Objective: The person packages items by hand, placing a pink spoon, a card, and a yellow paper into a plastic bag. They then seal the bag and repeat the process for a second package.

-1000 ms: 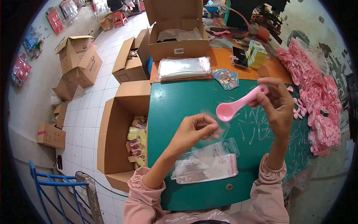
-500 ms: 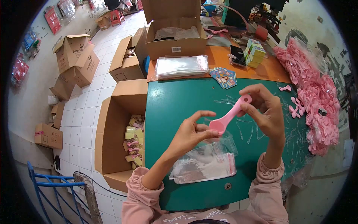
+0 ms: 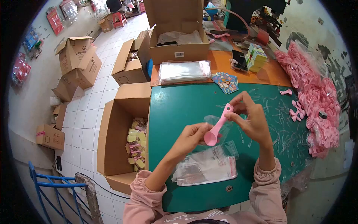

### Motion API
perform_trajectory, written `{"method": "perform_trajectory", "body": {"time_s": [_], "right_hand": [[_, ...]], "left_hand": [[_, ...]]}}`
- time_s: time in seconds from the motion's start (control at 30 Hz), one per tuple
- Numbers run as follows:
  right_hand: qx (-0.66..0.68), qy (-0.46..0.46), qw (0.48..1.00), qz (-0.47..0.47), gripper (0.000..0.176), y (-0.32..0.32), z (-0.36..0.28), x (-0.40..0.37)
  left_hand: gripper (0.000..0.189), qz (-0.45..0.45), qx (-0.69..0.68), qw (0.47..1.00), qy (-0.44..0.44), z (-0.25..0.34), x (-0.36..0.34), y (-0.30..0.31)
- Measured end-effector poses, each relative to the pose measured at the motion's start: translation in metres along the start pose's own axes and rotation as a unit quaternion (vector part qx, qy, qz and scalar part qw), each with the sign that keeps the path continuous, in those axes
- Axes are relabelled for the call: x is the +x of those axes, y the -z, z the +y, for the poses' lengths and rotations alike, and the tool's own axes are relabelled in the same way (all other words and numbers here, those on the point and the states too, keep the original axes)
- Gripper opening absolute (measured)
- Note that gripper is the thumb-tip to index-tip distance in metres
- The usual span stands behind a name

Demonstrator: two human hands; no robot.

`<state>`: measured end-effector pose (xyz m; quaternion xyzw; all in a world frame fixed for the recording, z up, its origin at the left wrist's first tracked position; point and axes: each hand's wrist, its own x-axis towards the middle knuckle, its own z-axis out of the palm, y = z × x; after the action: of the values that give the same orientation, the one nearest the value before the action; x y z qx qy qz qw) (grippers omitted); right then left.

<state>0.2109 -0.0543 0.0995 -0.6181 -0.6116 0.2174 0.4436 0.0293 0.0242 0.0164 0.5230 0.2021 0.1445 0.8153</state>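
While the left hand [image 3: 192,137] pinches a clear bag [image 3: 213,120], the right hand [image 3: 253,121] clasps the pink spoon [image 3: 219,124] in its grip.

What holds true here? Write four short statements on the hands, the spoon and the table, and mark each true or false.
1. The right hand holds the pink spoon by its handle. True.
2. The left hand pinches a clear bag at the spoon's bowl. True.
3. The heap of pink spoons lies on the left of the table. False: it lies along the right side.
4. The cardboard box on the floor is empty. False: small packets lie in it.
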Motion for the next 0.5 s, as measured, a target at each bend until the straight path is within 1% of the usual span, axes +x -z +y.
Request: {"method": "perform_trajectory", "body": {"time_s": [0.03, 0.1, 0.13, 0.23, 0.27, 0.33, 0.37, 0.4, 0.43, 0.47, 0.5], "right_hand": [[-0.019, 0.022, 0.999, 0.015, 0.02, -0.001, 0.002, 0.001], [-0.044, 0.032, 0.998, -0.021, 0.02, 0.0, 0.005, 0.001], [-0.058, 0.036, 0.997, -0.039, 0.02, 0.001, 0.005, 0.002], [-0.044, 0.034, 0.979, -0.195, 0.021, 0.002, 0.007, 0.007], [-0.065, 0.116, 0.967, -0.219, 0.025, -0.001, 0.016, 0.008], [0.034, 0.105, 0.968, -0.227, 0.028, 0.0, 0.033, 0.014], [0.084, 0.1, 0.964, -0.231, 0.029, 0.001, 0.045, 0.018], [0.199, 0.055, 0.957, -0.205, 0.032, 0.005, 0.066, 0.026], [0.057, -0.003, 0.99, -0.129, 0.032, 0.01, 0.079, 0.039], [-0.084, -0.061, 0.993, -0.048, 0.033, 0.015, 0.094, 0.052], [-0.193, -0.081, 0.977, 0.027, 0.032, 0.017, 0.128, 0.065]], "left_hand": [[0.043, 0.003, 0.0, 1.0, -0.008, 0.0, -0.001, -0.001], [0.041, 0.009, -0.005, 1.0, -0.025, -0.003, 0.0, -0.006], [0.04, 0.016, -0.029, 0.999, -0.033, -0.003, 0.001, -0.008], [0.04, 0.052, -0.085, 0.994, -0.038, -0.013, 0.005, -0.007], [0.039, 0.061, -0.073, 0.995, -0.038, -0.015, 0.005, -0.007], [0.039, 0.076, -0.047, 0.995, -0.04, -0.016, 0.007, -0.005], [0.038, 0.075, -0.061, 0.994, -0.05, -0.016, 0.007, -0.005], [0.037, 0.075, -0.074, 0.993, -0.059, -0.016, 0.007, -0.006], [0.036, 0.077, -0.087, 0.991, -0.068, -0.016, 0.008, -0.006], [0.035, 0.088, -0.095, 0.99, -0.064, -0.015, 0.009, -0.006], [0.035, 0.1, -0.1, 0.988, -0.057, -0.014, 0.009, -0.007]]}}
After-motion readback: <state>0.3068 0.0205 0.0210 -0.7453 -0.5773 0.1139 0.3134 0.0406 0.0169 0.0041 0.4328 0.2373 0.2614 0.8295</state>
